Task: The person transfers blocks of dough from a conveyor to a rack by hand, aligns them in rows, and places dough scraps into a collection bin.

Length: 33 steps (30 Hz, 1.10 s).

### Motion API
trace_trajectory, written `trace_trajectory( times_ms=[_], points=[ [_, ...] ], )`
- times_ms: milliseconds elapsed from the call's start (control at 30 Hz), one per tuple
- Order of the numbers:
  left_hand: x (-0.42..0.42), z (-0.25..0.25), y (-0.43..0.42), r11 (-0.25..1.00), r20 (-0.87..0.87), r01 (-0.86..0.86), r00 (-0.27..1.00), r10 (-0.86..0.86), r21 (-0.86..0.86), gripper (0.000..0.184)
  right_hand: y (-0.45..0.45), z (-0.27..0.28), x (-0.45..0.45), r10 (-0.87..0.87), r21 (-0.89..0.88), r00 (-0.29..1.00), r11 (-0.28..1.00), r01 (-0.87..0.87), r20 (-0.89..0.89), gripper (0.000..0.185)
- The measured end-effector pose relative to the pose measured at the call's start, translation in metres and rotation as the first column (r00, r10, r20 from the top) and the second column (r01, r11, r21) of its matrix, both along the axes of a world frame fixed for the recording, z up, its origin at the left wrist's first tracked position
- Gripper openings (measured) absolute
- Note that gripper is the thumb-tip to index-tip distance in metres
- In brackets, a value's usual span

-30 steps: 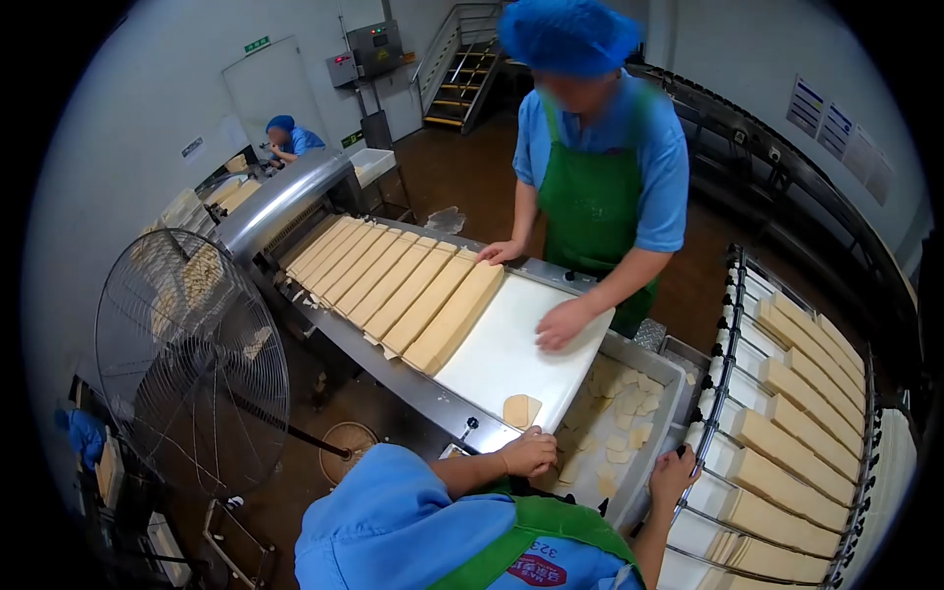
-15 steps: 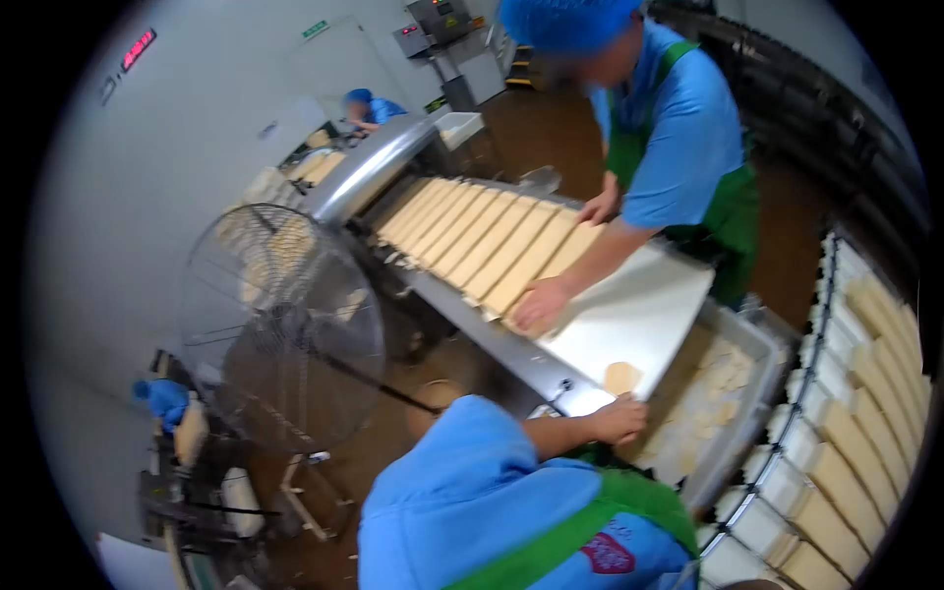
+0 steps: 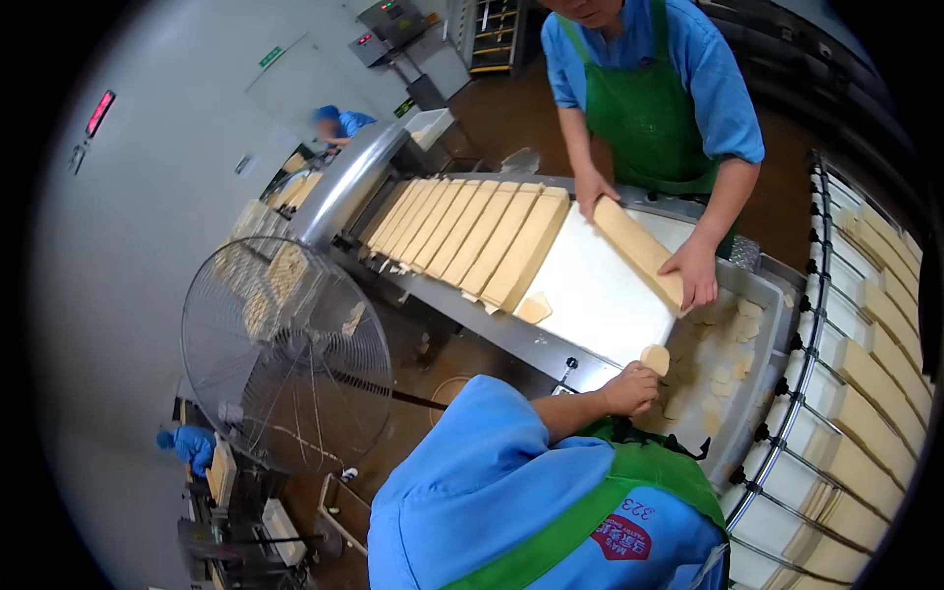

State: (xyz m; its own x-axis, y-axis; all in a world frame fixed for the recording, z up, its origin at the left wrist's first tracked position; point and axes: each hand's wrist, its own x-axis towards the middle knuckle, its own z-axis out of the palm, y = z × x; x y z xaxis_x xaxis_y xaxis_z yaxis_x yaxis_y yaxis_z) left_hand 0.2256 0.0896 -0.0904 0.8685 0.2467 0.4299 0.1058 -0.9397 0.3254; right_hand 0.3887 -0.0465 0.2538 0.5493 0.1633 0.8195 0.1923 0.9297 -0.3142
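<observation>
Stacks of pale flat sheets [image 3: 480, 231], about nine by my count, lie side by side across one conveyor [image 3: 600, 295], below a single metal hood [image 3: 359, 182]. The person's left hand [image 3: 632, 388] is at the conveyor's near corner, its grip narrow, pinching one round piece [image 3: 655, 360] at the edge. One loose piece [image 3: 534, 307] lies on the white surface, just beside the end of the last stack in the row. The right hand is out of sight, and I cannot tell how its grip stands.

Across from them, one co-worker [image 3: 659, 108] has two hands on one long stack [image 3: 637, 251], slanted over the white surface and apart from the row. One bin [image 3: 777, 305] beside the conveyor's end holds many scraps [image 3: 721, 379], too many to count. Several more stacks [image 3: 870, 379] lie on one rack [image 3: 787, 428] at the right. One fan [image 3: 285, 344] and two other people, one at the back [image 3: 339, 125] and one low at the left [image 3: 192, 447], make up the rest.
</observation>
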Motion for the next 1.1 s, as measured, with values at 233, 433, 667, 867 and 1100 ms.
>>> trace_trajectory(
  times_ms=[233, 433, 667, 867, 1100],
  points=[
    [-0.001, 0.008, -0.001, 0.999, -0.019, 0.006, 1.000, -0.006, -0.033, 0.011, -0.021, 0.015, 0.005, -0.120, 0.138, 0.992, 0.984, 0.113, 0.042, 0.028],
    [-0.002, 0.015, -0.002, 0.999, -0.032, -0.003, 0.999, 0.001, -0.050, 0.008, -0.038, 0.029, 0.011, -0.286, 0.265, 0.955, 0.929, 0.258, 0.075, 0.029],
    [-0.017, 0.037, 0.005, 0.993, 0.069, 0.032, 0.997, -0.024, -0.118, 0.021, -0.058, 0.053, 0.029, -0.680, 0.590, 0.712, 0.507, 0.629, -0.174, 0.032],
    [-0.084, 0.042, 0.049, 0.888, 0.203, -0.390, 0.875, 0.440, -0.244, 0.031, 0.024, -0.076, 0.064, -0.445, -0.538, 0.862, 0.678, 0.501, 0.241, 0.014],
    [-0.184, 0.036, 0.118, 0.173, -0.048, -0.914, 0.204, 0.978, -0.366, 0.062, 0.153, -0.193, -0.006, 0.197, -0.945, 0.932, 0.188, 0.269, 0.305, 0.009]
  ],
)
